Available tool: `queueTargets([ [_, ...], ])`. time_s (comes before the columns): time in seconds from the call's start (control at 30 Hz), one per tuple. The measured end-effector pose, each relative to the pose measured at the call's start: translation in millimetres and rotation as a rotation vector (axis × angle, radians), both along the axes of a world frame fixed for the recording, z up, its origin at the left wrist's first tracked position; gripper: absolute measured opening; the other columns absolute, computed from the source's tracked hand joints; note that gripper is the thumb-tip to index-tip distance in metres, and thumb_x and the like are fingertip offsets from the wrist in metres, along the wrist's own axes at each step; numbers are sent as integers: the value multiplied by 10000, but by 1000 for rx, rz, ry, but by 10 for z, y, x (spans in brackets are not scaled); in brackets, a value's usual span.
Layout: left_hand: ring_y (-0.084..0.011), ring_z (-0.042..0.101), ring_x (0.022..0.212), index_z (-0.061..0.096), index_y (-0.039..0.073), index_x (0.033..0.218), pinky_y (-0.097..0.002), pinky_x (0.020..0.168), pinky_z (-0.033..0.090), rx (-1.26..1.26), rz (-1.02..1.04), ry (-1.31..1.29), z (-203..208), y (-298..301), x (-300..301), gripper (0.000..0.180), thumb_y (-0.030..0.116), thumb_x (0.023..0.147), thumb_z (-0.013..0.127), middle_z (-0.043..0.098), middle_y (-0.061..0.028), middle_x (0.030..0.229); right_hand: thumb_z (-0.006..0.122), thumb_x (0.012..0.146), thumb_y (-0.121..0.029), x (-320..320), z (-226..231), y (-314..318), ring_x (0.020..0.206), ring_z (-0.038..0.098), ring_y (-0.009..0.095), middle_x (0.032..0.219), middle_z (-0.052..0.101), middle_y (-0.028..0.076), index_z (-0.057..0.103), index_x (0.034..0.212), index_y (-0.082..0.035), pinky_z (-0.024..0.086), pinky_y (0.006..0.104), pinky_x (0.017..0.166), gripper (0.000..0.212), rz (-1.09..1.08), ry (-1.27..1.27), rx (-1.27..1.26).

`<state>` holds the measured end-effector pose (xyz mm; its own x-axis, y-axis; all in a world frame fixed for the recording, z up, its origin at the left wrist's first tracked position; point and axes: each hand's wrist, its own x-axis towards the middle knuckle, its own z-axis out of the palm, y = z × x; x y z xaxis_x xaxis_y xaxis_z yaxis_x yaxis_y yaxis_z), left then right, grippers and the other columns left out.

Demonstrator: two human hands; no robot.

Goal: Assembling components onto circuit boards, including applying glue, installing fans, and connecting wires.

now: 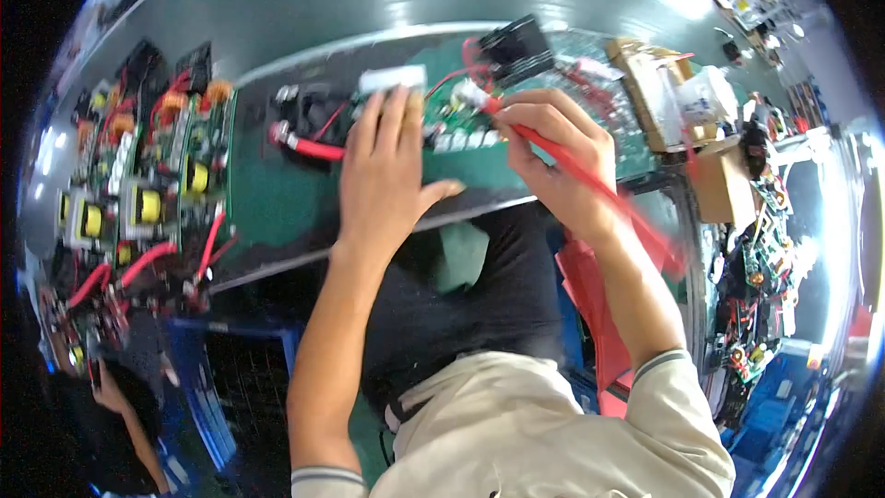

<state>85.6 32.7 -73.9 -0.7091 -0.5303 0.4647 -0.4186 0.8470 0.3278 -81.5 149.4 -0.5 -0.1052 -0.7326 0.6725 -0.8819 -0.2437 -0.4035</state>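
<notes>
My left hand (385,166) lies palm down with fingers stretched out over a circuit board, its fingertips at a white block (393,79). Beside it a thick red cable (318,148) with a metal end comes out from under the hand. My right hand (560,149) is closed round a long red thing (636,221) with a pale tip (470,92). Motion blurs its lower part, so I cannot tell its kind. The tip is over the green circuit board (461,140), near a black box-shaped part (516,49) with thin red wires.
Several populated circuit boards (147,175) with yellow transformers and red cables stand at the left. A cardboard box (645,92) and a white roll (708,92) are at the right. More boards (751,286) line the right side. Another person's hand (112,394) shows at lower left.
</notes>
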Motion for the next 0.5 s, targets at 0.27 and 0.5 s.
queueTargets([
  [0.27, -367, 479, 1307, 323, 187, 1555, -438, 1100, 381, 367, 259, -62, 636, -722, 617, 900, 130, 788, 790, 458, -224, 1444, 673, 873, 38, -1150, 49, 956, 974, 655, 199, 1043, 672, 108, 676, 1034, 7, 517, 288, 819, 164, -576, -157, -232],
  [0.5, -244, 498, 1309, 531, -22, 1393, -361, 1108, 369, 1093, 138, 511, 273, -1083, 732, 700, 74, 741, 766, 533, -149, 1432, 577, 943, -74, -2574, -1180, 1123, 1238, 551, 295, 1293, 609, 151, 615, 1254, -19, 411, 371, 1073, 318, -543, -634, -61],
])
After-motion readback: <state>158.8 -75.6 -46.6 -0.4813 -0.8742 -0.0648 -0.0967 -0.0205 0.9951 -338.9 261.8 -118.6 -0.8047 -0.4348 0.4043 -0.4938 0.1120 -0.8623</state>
